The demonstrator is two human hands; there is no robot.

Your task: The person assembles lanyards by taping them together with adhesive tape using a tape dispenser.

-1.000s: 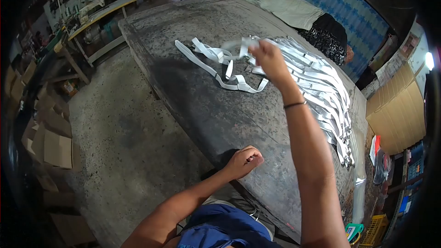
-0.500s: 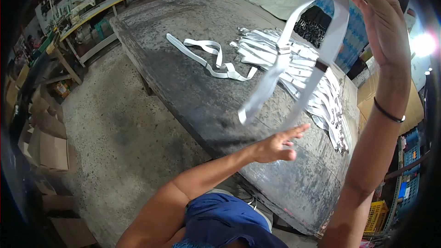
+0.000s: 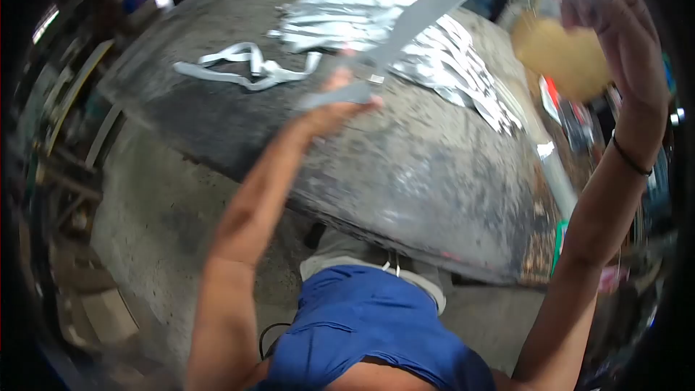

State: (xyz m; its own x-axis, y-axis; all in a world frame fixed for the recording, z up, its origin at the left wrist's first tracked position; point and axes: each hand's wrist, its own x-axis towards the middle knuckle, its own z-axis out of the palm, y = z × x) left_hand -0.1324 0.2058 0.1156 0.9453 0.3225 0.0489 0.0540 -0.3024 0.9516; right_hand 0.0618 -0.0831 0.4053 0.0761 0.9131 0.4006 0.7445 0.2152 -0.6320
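My right hand [image 3: 615, 29] is raised at the upper right, its fingers closed on a white webbing strap [image 3: 427, 14]. The strap runs down to the left across the view, and a small light tag or buckle shows near its lower part. Its lower end crosses in front of my left hand [image 3: 337, 112], which is over the table. That hand is blurred, with thumb and fingers apart; no firm grip shows. On the table [image 3: 405, 174], one loose strap [image 3: 253, 72] lies looped at the left. Beyond my hands is a spread pile of white straps [image 3: 347, 18] with shiny metal parts.
The table's near edge runs in front of my body. A cardboard box [image 3: 108, 315] stands on the floor at the lower left. A round tan object [image 3: 561, 54] shows behind my right hand. Benches are at the far left.
My left hand has moved up and left to the strap's lower end. My right hand stays high with the strap, which now slants leftward. The camera view has shifted.
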